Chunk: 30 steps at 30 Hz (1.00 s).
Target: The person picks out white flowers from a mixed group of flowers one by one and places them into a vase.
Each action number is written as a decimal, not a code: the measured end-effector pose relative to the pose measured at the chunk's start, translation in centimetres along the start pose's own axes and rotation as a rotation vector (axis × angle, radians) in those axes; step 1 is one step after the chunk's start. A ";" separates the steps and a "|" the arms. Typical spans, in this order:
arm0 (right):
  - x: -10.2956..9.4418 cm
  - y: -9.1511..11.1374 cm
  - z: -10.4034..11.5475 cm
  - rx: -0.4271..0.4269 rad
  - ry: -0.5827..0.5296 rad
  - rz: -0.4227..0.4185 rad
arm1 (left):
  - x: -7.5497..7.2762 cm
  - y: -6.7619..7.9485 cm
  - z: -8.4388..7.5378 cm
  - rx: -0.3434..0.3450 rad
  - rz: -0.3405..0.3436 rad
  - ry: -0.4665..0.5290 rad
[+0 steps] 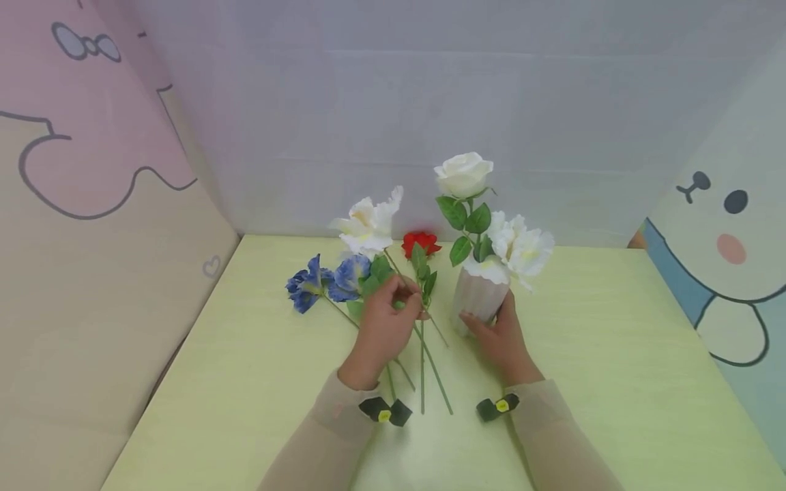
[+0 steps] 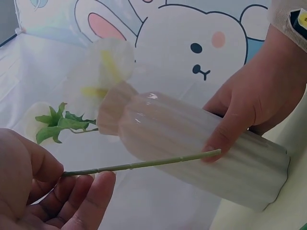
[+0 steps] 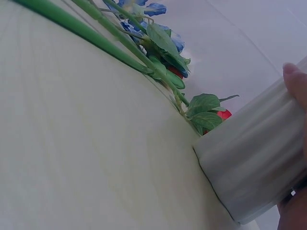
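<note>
In the head view my left hand (image 1: 388, 317) pinches the green stem (image 2: 144, 164) of a white, ruffled artificial flower (image 1: 367, 225). In the left wrist view the stem's cut end lies in front of the vase. My right hand (image 1: 500, 339) grips the lower part of a ribbed white vase (image 1: 479, 296). A white rose (image 1: 464, 175) with green leaves rises from the vase's mouth, beside a white ruffled bloom (image 1: 528, 251). The right wrist view catches the vase's base tilted in the frame, with only part of that hand visible.
Blue flowers (image 1: 305, 284) lie on the pale yellow table (image 1: 245, 382) to the left. A red flower (image 1: 420, 244) lies near the back wall, its leafy stem pointing toward me. Several loose stems cross between my forearms. Cartoon-printed panels (image 1: 731, 252) stand at both sides.
</note>
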State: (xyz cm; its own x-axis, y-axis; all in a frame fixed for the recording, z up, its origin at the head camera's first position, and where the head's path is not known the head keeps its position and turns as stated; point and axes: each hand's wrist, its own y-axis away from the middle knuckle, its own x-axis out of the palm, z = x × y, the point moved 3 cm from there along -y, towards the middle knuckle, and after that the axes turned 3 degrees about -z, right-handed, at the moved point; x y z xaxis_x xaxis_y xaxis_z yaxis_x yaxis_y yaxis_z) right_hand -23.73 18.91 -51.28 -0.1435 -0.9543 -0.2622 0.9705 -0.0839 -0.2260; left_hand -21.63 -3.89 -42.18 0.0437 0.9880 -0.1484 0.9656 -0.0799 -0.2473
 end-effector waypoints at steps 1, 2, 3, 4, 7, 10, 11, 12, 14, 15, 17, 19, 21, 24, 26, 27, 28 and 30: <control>0.0 -0.1 -0.5 -0.005 0.002 -0.001 | 0.0 -0.1 -0.1 0.008 -0.008 0.001; -0.1 -0.2 -1.1 -0.009 0.002 -0.004 | -0.1 -0.1 -0.2 0.017 -0.016 0.006; -0.1 -0.3 -1.7 -0.012 0.000 -0.007 | -0.1 -0.2 -0.3 0.024 -0.024 0.014; -0.2 -0.4 -2.0 -0.022 0.002 -0.009 | -0.1 -0.3 -0.5 0.034 -0.031 0.022; -0.3 -0.3 -2.3 -0.048 -0.004 -0.013 | -0.1 -0.4 -0.8 0.087 -0.048 0.037; -0.3 -0.3 -2.2 -0.066 -0.012 -0.018 | 0.2 -0.5 -0.9 0.173 -0.043 0.020; -0.2 -0.3 -2.1 -0.072 -0.015 -0.020 | 0.3 -0.4 -0.8 0.210 -0.037 0.006; -0.2 -0.2 -2.0 -0.079 -0.016 -0.023 | 0.5 -0.3 -0.8 0.249 -0.028 -0.005; -0.1 -0.1 -1.3 -0.081 -0.016 -0.026 | 0.8 -0.1 -0.8 0.323 0.002 -0.004; 0.0 0.0 -0.6 -0.081 -0.018 -0.024 | 0.9 0.0 -0.7 0.342 0.023 -0.005; 0.0 0.3 0.6 -0.077 -0.013 -0.020 | 1.1 0.0 -0.7 0.391 0.065 -0.018; 0.0 0.5 1.8 -0.062 -0.006 -0.013 | 1.1 -0.2 -0.9 0.453 0.090 -0.082; 0.0 0.7 2.3 -0.052 -0.004 -0.010 | 1.1 -0.7 -1.2 0.522 0.105 -0.164; 0.0 0.5 1.8 -0.042 -0.002 -0.010 | 1.0 -1.6 -1.9 0.664 0.100 -0.279; 0.0 0.3 0.8 -0.038 -0.002 -0.013 | 1.0 -2.2 -2.5 0.728 0.105 -0.321; 0.0 0.2 0.3 -0.037 -0.001 -0.015 | 0.9 -2.5 -2.8 0.745 0.105 -0.329; 0.0 0.1 -0.2 -0.038 0.005 -0.015 | 0.8 -2.7 -3.1 0.738 0.114 -0.291; 0.1 -0.2 -1.1 -0.041 0.003 -0.016 | 0.6 -3.1 -3.6 0.718 0.124 -0.197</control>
State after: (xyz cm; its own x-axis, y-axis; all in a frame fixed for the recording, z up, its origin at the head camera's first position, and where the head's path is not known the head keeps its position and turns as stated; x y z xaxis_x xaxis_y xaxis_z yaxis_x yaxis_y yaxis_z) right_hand -24.10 19.17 -52.28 -0.1598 -0.9521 -0.2609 0.9594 -0.0876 -0.2681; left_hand -23.67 -2.55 -38.04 0.0296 0.9297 -0.3672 0.5490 -0.3221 -0.7712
